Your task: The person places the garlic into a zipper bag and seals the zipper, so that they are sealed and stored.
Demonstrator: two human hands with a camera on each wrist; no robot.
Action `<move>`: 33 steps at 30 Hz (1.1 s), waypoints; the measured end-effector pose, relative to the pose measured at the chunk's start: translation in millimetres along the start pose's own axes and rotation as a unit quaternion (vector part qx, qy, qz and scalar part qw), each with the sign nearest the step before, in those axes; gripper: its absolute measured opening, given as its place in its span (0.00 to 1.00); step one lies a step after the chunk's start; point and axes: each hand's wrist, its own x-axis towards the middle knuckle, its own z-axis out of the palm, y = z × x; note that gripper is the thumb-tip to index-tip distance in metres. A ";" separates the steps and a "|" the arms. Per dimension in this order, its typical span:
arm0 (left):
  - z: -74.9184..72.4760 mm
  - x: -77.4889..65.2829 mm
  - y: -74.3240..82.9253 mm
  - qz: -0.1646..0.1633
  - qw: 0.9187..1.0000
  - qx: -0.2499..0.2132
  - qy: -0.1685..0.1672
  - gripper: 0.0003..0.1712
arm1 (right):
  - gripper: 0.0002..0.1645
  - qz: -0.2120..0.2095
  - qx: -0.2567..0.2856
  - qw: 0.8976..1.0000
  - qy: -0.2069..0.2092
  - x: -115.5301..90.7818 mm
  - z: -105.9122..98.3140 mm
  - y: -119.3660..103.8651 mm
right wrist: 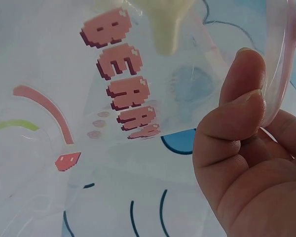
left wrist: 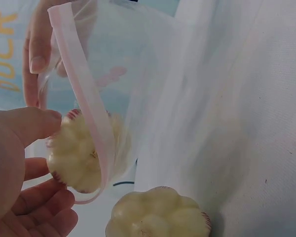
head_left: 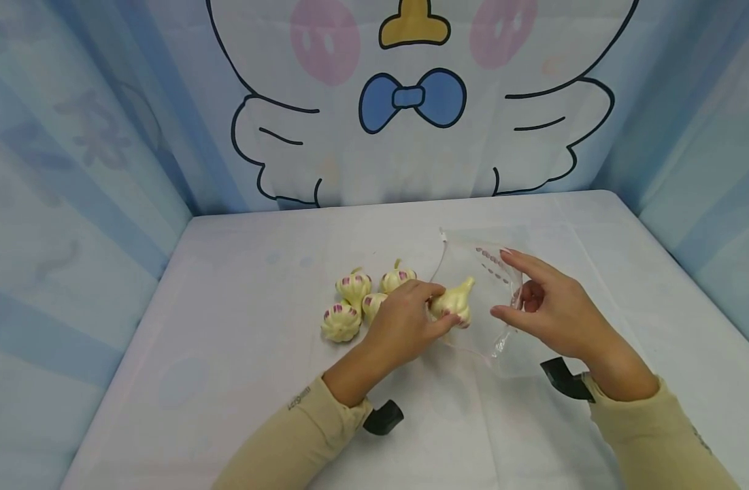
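Note:
A pale garlic bulb (head_left: 455, 304) with purple marks is pinched between the thumb and fingers of my left hand (head_left: 401, 323). In the left wrist view, part of this bulb (left wrist: 71, 153) shows through the clear plastic behind the pink zip edge (left wrist: 86, 94), at the bag's mouth. My right hand (head_left: 564, 309) holds the edge of the clear zip bag (head_left: 472, 255), fingers curled at the rim and thumb apart from the index finger. Pink lettering (right wrist: 123, 61) runs down the bag in the right wrist view.
Several more garlic bulbs (head_left: 341, 323) sit in a cluster left of my left hand. They stand on a white-covered table (head_left: 239, 401). A printed curtain (head_left: 411, 163) hangs behind it, with blue curtains at both sides. Black straps (head_left: 383, 418) show at my cuffs.

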 end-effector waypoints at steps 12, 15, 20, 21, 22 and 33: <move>-0.4 -0.7 -1.1 0.001 1.000 -0.008 -0.003 0.27 | 0.48 0.004 0.006 1.000 0.000 0.0 0.0 -0.4; 0.0 -0.8 -1.2 -0.002 1.000 -0.005 -0.005 0.27 | 0.48 0.010 0.003 1.000 -0.002 -0.3 -0.1 0.0; 0.8 -1.2 -2.4 0.002 1.000 -0.004 -0.005 0.26 | 0.48 0.014 -0.001 1.000 0.002 -1.1 -0.8 0.6; 1.0 -1.3 -2.8 0.002 1.000 -0.004 -0.006 0.26 | 0.49 0.014 -0.002 1.000 0.003 -1.2 -0.9 0.7; 1.3 -1.2 -3.2 0.003 1.000 -0.004 -0.007 0.26 | 0.48 0.014 -0.001 1.000 0.004 -1.4 -1.3 0.2; -2.0 -3.7 -5.4 0.003 1.000 -0.011 -0.026 0.27 | 0.48 0.015 0.005 1.000 0.001 -1.6 -0.3 1.4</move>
